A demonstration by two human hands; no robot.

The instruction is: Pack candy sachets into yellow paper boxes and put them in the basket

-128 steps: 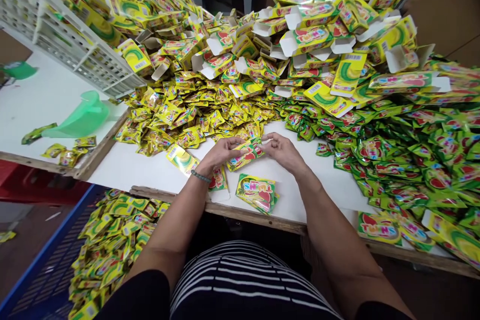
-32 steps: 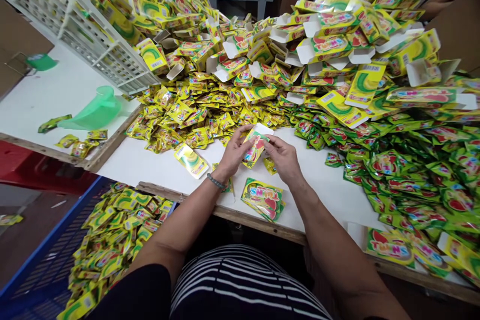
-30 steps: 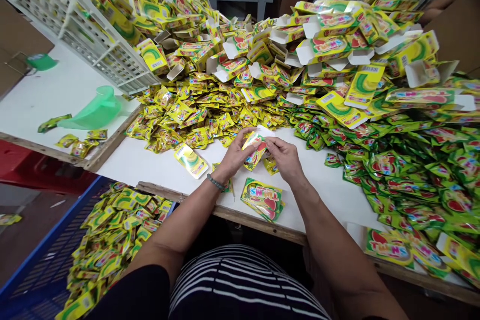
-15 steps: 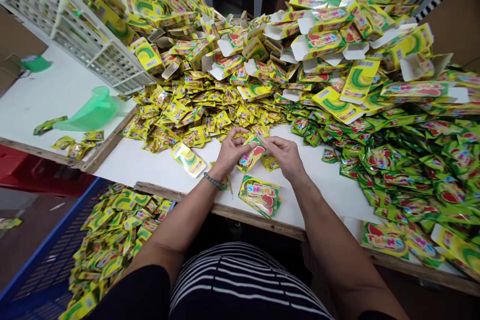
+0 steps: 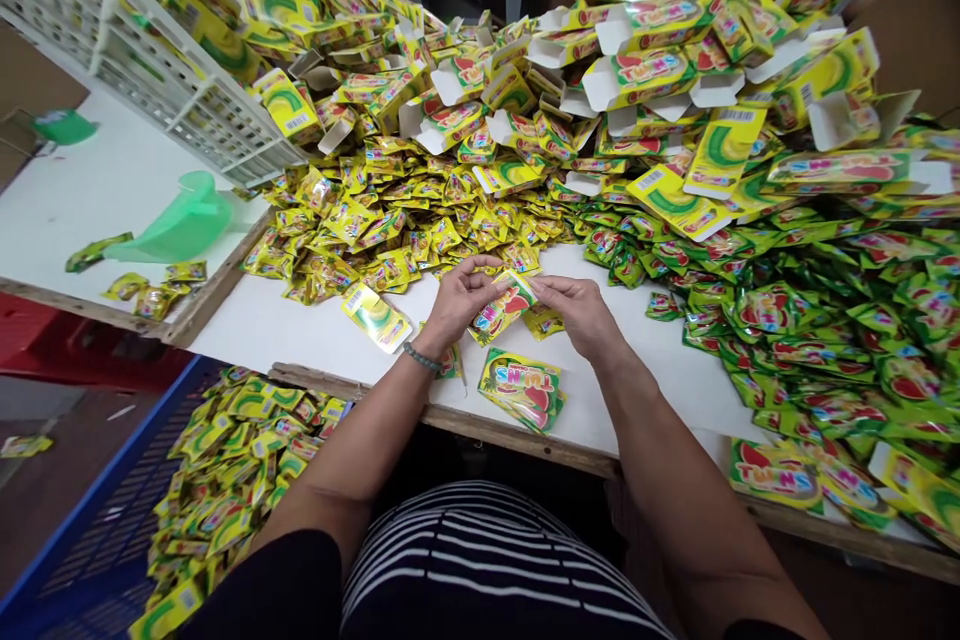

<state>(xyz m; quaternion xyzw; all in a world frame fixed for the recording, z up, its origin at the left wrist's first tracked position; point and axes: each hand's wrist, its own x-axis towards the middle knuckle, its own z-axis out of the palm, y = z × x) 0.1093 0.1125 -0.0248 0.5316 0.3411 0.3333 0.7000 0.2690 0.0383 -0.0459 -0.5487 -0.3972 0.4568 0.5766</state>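
My left hand (image 5: 455, 304) is closed round the left side of a small yellow and green candy box (image 5: 501, 312) printed with watermelon. At the box's right end, the fingertips of my right hand (image 5: 576, 308) pinch its edge. Just below lie flat TWINS cartons (image 5: 521, 388), overlapping near the table's front edge. A yellow carton (image 5: 376, 317) with a barcode rests to the left of my left wrist. Partly hidden behind the held box is a yellow candy sachet (image 5: 546, 322).
Yellow sachets (image 5: 360, 225) and green sachets (image 5: 787, 310) are heaped beyond my hands, with open cartons (image 5: 645, 80) piled behind. A white crate (image 5: 187, 100) and a green scoop (image 5: 184, 225) stand left. Below the table's edge, a blue crate (image 5: 97, 510) holds filled boxes.
My hands stay on the same box, which has tilted slightly and shows a little more of its front. The view has shifted a little.
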